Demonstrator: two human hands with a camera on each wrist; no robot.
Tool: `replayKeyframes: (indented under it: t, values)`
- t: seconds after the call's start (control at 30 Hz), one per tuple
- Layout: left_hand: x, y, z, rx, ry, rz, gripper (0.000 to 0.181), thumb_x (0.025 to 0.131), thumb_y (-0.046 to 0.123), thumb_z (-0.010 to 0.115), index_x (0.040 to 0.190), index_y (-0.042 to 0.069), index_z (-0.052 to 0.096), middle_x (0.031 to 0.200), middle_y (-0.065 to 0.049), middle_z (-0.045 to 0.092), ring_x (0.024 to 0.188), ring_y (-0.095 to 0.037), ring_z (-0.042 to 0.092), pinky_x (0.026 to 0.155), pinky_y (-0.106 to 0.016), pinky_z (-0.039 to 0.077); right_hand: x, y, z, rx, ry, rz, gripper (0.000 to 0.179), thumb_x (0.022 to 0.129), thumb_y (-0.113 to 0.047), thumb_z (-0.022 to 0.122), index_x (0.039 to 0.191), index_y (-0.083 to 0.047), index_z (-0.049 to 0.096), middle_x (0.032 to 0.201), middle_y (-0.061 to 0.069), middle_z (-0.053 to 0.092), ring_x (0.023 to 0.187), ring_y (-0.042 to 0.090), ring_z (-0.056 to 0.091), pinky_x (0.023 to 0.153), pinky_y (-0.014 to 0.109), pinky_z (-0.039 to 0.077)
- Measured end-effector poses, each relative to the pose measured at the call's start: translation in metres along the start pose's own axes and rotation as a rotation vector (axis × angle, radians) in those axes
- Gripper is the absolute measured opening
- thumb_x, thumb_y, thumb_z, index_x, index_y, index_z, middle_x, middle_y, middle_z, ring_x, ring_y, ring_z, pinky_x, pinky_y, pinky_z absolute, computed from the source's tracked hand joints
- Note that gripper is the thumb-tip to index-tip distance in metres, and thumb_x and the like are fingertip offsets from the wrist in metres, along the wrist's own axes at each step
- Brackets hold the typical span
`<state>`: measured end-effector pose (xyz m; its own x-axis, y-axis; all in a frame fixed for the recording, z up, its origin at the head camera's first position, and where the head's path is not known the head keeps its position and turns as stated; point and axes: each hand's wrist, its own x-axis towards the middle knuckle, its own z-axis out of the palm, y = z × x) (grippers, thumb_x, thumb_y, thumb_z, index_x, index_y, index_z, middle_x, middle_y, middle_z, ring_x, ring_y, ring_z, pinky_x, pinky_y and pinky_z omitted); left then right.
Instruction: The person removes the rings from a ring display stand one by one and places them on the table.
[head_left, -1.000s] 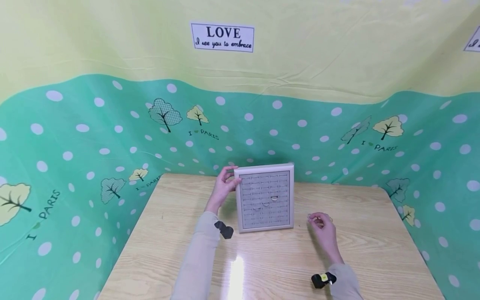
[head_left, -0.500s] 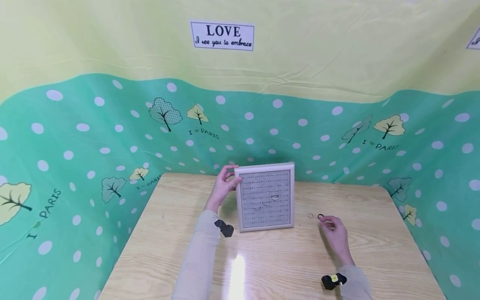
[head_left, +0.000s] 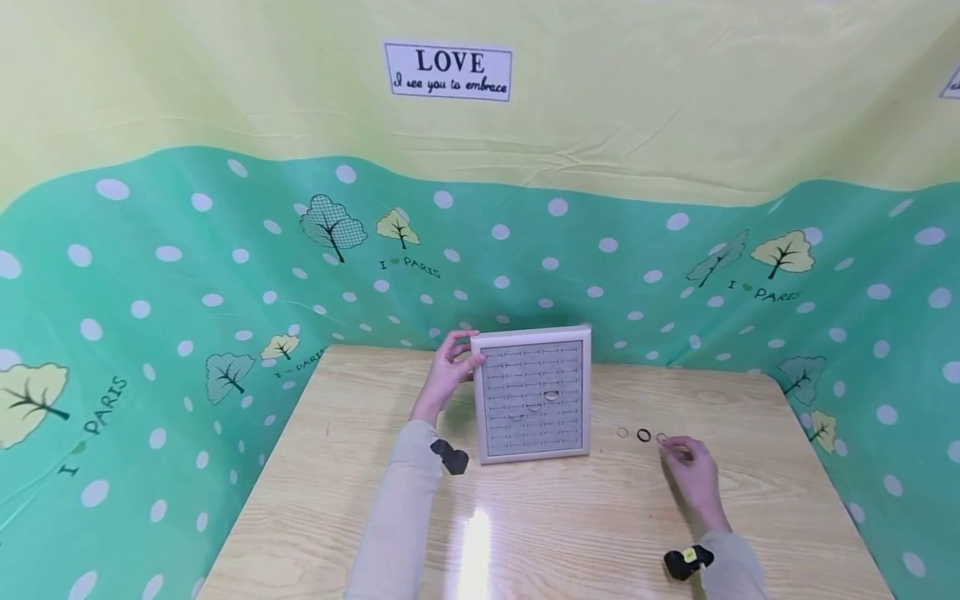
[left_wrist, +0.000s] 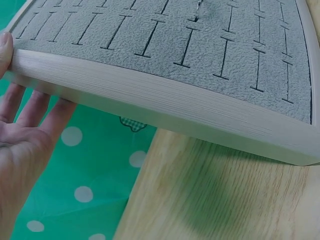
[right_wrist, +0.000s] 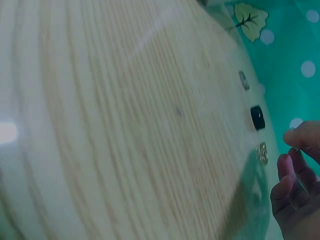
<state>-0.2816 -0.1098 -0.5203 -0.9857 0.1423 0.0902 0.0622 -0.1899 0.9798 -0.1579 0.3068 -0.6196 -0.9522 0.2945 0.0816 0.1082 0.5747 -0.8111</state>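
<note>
My left hand (head_left: pixel 448 371) grips the upper left edge of a framed grey ring display board (head_left: pixel 495 454), thumb on the front, fingers behind. The board stands tilted back, its padded face (left_wrist: pixel 165 45) cut with rows of slots; a few rings, one a light ring (head_left: pixel 551 395), sit in them. Beyond its right side, a thin ring (head_left: pixel 622 432), a black ring (head_left: pixel 643 435) and a patterned ring (right_wrist: pixel 262 153) lie in a row. My right hand (head_left: pixel 693 473) is at the patterned ring; in the right wrist view its fingertips pinch a small glinting ring (right_wrist: pixel 296 149), mostly hidden.
The wooden table (head_left: pixel 585 533) reaches back to a green and yellow printed curtain (head_left: pixel 420 233), which also hangs along both sides. Dark wrist cameras sit on my left sleeve (head_left: pixel 390 517) and right sleeve (head_left: pixel 735 571).
My right hand has moved rightward along the row, past the thin ring and the black ring, which now show uncovered on the table. My left hand and the board have stayed put.
</note>
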Motion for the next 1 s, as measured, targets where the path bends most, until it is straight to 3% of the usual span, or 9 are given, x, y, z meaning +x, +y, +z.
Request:
replayKeyframes:
  t: [0.2, 0.53, 0.73, 1.0]
  values:
    - [0.0, 0.0, 0.0, -0.004, 0.0, 0.004, 0.046, 0.089, -0.004, 0.065, 0.13, 0.006, 0.049, 0.114, -0.02, 0.06, 0.087, -0.023, 0.068, 0.085, -0.059, 0.051, 0.008, 0.012, -0.005, -0.025, 0.028, -0.007, 0.015, 0.092, -0.002, 0.061, 0.105, 0.005, 0.062, 0.108, 0.018, 0.052, 0.088, 0.022, 0.05, 0.066, 0.013, 0.042]
    - [0.0, 0.001, 0.0, 0.015, -0.001, -0.003, 0.046, 0.088, -0.003, 0.066, 0.129, 0.008, 0.051, 0.114, -0.019, 0.061, 0.088, -0.024, 0.067, 0.078, -0.045, 0.057, 0.02, 0.026, -0.009, -0.082, 0.064, -0.001, 0.013, 0.09, -0.002, 0.062, 0.101, 0.005, 0.064, 0.101, 0.018, 0.053, 0.077, 0.02, 0.046, 0.059, 0.023, 0.039]
    - [0.001, 0.0, 0.0, 0.015, -0.002, -0.006, 0.046, 0.088, -0.004, 0.066, 0.13, 0.007, 0.05, 0.114, -0.021, 0.06, 0.088, -0.024, 0.067, 0.078, -0.045, 0.057, 0.024, 0.03, -0.008, -0.149, 0.107, -0.019, 0.012, 0.086, 0.0, 0.065, 0.095, 0.005, 0.067, 0.092, 0.018, 0.057, 0.074, 0.022, 0.048, 0.06, 0.027, 0.037]
    - [0.001, -0.001, 0.0, 0.011, -0.003, 0.001, 0.046, 0.088, -0.004, 0.066, 0.129, 0.009, 0.051, 0.114, -0.02, 0.06, 0.087, -0.023, 0.068, 0.078, -0.045, 0.057, 0.025, 0.032, -0.008, -0.167, 0.09, 0.008, 0.013, 0.086, -0.002, 0.065, 0.096, 0.005, 0.068, 0.091, 0.017, 0.058, 0.075, 0.024, 0.049, 0.062, 0.031, 0.038]
